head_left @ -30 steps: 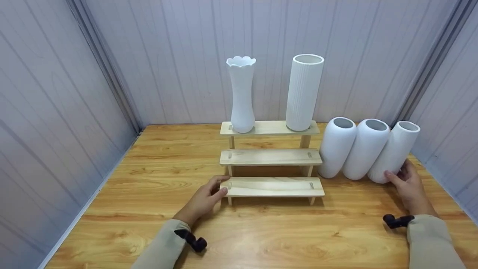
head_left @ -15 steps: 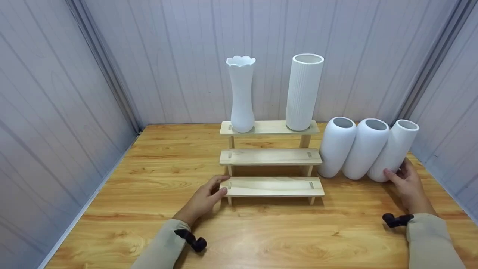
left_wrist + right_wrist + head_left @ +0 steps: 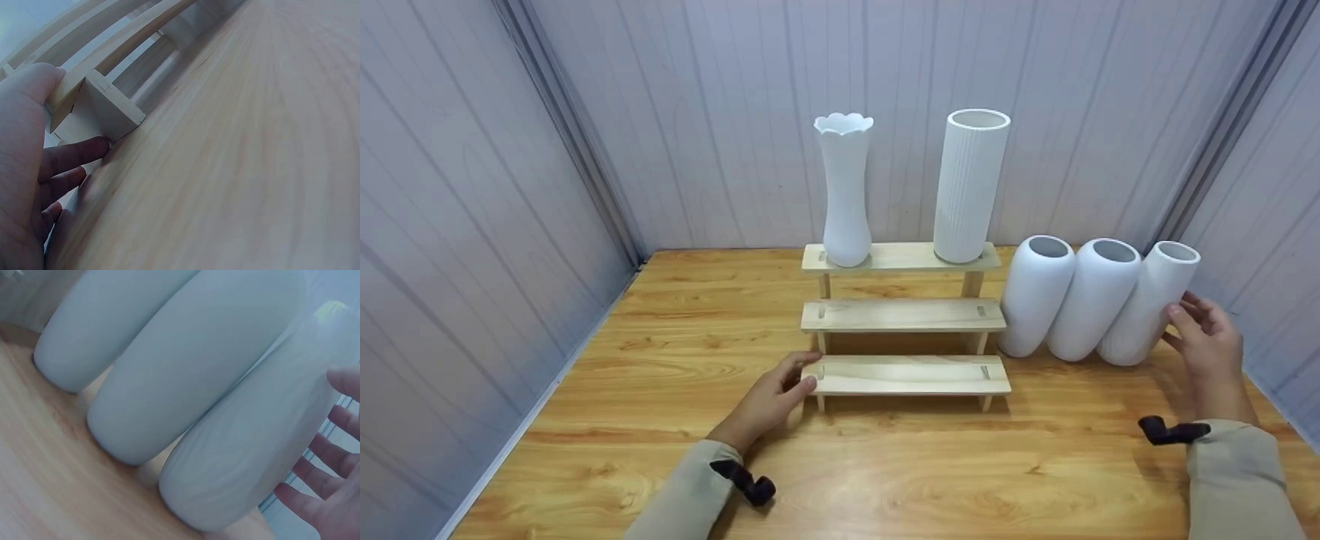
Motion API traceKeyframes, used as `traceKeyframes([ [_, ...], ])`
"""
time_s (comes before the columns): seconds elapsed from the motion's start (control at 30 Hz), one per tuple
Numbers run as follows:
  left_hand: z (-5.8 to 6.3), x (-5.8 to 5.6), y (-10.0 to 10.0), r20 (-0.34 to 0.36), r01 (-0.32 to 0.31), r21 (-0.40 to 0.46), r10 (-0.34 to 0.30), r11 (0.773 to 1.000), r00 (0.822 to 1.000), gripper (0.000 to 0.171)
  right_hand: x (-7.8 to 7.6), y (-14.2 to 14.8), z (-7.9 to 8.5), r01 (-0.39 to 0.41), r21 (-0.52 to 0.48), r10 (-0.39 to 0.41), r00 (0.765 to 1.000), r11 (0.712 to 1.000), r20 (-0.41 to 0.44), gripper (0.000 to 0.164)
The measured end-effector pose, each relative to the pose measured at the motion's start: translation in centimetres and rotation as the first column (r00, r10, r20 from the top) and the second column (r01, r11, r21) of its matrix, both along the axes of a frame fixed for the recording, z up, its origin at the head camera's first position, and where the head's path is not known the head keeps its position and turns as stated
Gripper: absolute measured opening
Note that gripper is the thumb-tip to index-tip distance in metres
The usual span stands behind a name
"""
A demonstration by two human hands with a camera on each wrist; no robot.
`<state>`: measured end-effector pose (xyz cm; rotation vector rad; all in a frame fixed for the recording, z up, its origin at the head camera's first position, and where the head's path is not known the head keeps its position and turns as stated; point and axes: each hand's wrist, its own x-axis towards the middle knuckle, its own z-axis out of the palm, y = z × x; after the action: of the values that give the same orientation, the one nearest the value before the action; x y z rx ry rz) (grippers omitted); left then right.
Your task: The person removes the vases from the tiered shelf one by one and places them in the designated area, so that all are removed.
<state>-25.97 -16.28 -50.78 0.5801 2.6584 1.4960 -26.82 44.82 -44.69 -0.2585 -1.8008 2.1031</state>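
My left hand (image 3: 769,394) grips the wooden stand (image 3: 911,375) at its lowest step's left end. My right hand (image 3: 1211,349): fingers spread, beside rightmost vase (image 3: 1146,315), upright on worktop (image 3: 900,472).

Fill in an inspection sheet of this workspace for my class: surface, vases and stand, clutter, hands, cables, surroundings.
Surface: wood-grain table, looks dry.
Stand: wooden stand with three shelves; lower two bare of vases.
Vases on top shelf: scalloped vase at left, ribbed vase at right, both upright.
Vases on table: three white vases standing side by side, right of the stand.
Clutter: nothing seen.
Left hand: thumb and fingers grip the lowest shelf's left end.
Right hand: at the outer side of the rightmost vase; firmness of contact unclear.
Cables: nothing seen.
Surroundings: pale panelled walls on three sides.
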Motion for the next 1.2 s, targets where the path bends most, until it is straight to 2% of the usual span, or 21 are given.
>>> traceKeyframes([
  [0.13, 0.0, 0.0, 0.0, -0.001, -0.004, -0.005, 0.004, 1.000, 1.000, 0.041, 0.4, -0.7, 1.6, 0.079, 0.002, -0.079, 0.997, 0.997, 0.002, 0.043],
  [0.27, 0.0, 0.0, 0.0, 0.014, 0.003, 0.011, -0.003, 1.000, 1.000, 0.041, 0.7, -1.4, 2.9, 0.168, -0.045, -0.169, 0.985, 0.985, -0.024, 0.029],
  [0.43, 0.0, 0.0, 0.0, 0.016, 0.001, 0.015, -0.001, 1.000, 1.000, 0.041, 1.1, -2.2, 4.3, 0.210, -0.057, -0.213, 0.975, 0.976, -0.068, 0.022],
  [0.7, -0.1, -0.1, 0.0, 0.005, -0.014, 0.008, 0.014, 1.000, 1.000, 0.040, 1.8, -4.1, 6.2, 0.186, -0.023, -0.188, 0.976, 0.982, -0.107, 0.028],
  [0.9, 0.0, -0.1, 0.0, 0.014, -0.012, 0.017, 0.012, 1.000, 1.000, 0.040, 2.0, -5.6, 6.9, 0.176, 0.043, -0.168, 0.976, 0.983, -0.138, 0.032],
  [1.07, 0.0, -0.2, 0.1, 0.004, -0.014, 0.019, 0.014, 1.000, 1.000, 0.040, 2.0, -6.7, 7.2, 0.144, 0.079, -0.125, 0.972, 0.986, -0.200, 0.031],
  [1.2, -0.2, -0.2, 0.1, 0.006, -0.005, 0.014, 0.005, 1.000, 1.000, 0.040, 2.2, -7.5, 7.4, 0.080, 0.052, -0.063, 0.959, 0.995, -0.278, 0.025],
])
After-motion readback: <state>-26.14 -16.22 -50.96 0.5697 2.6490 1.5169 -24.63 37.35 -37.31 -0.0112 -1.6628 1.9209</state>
